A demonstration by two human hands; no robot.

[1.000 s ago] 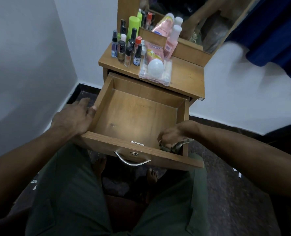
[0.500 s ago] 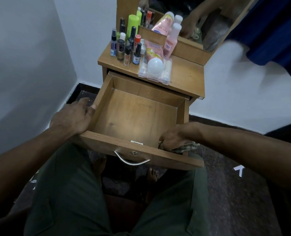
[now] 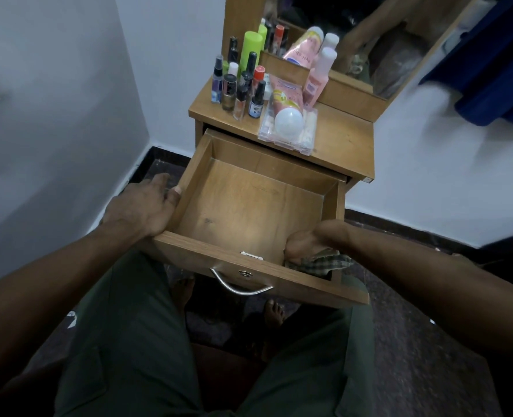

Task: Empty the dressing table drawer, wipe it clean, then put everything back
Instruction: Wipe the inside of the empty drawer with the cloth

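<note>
The wooden drawer point(image 3: 249, 206) is pulled out over my lap, its bottom bare. My left hand point(image 3: 142, 207) grips the drawer's left wall near the front corner. My right hand point(image 3: 304, 243) is inside the front right corner, closed on a checked cloth point(image 3: 321, 263) pressed against the drawer front. On the dressing table top point(image 3: 345, 145) stand several small bottles point(image 3: 240, 88), a green can point(image 3: 250, 51), pink bottles point(image 3: 318, 76), and a clear box point(image 3: 288, 127) with a pink tube and a white bulb on it.
A mirror point(image 3: 354, 31) rises behind the table top. White walls close in on the left and right, with a blue cloth point(image 3: 495, 61) hanging at the upper right. A metal handle point(image 3: 240, 285) hangs on the drawer front. My knees and bare feet are below the drawer.
My right hand with the cloth has shifted slightly along the drawer's front right corner, and more of the cloth shows. The left hand stays on the left wall.
</note>
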